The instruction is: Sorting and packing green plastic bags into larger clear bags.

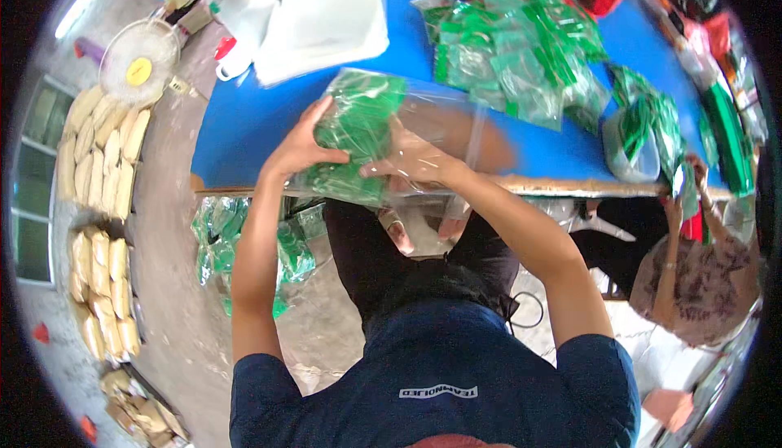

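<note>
Head view: both hands work at the near edge of the blue-topped bench. The left hand has its fingers curled tight around a bundle of small green-and-clear plastic packets, which sits inside a large clear plastic bag lying on the bench edge. The right hand presses on the bag's film, fingers closed on it. Well beyond lies a loose heap of green packets, beside a white plastic sack. On the floor, more green packets.
</note>
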### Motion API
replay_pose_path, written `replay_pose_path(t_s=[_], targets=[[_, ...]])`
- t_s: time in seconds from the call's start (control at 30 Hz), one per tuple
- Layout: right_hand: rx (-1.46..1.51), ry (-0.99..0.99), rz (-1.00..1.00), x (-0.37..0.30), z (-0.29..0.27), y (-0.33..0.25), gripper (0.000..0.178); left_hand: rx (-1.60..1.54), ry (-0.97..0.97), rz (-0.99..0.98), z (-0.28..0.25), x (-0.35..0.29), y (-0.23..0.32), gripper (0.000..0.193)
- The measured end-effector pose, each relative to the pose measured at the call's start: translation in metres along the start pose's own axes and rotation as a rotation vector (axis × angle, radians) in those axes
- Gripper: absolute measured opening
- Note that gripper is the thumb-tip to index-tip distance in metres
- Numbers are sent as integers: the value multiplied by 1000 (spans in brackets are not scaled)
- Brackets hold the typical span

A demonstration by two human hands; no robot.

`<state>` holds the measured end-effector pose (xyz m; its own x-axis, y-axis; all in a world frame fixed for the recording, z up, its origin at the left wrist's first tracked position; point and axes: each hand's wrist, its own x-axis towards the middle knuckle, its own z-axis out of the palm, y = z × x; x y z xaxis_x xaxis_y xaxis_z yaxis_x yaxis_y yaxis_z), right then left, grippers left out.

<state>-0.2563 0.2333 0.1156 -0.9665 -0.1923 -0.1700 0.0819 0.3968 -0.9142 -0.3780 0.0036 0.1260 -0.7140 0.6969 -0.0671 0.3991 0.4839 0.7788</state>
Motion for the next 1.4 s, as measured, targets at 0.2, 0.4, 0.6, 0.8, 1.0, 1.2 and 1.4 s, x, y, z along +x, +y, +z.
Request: replay_pose_path(t_s=[0.2,0.4,0.6,0.8,1.0,1.2,1.4], targets=[[-2,-50,-30,-58,-58,42,77,340,-50,-43,-1,20,1,117],[-137,821,-6,-147,-68,58,61,793,74,210,46,5,36,96],[-807,1722,72,-208,-155,87,127,784,21,240,80,25,47,107],[-492,1545,580,-211,-232,110,104,772,-25,282,72,23,48,109],[-453,1667,438,-281,-268,157,28,717,-74,162,-1,2,23,107],[-679,1322,30,-241,-199,17,25,9,317,414,40,-6,87,118],[-396,406,-304,-135,-153,9,25,-544,82,463,154,41,140,146]])
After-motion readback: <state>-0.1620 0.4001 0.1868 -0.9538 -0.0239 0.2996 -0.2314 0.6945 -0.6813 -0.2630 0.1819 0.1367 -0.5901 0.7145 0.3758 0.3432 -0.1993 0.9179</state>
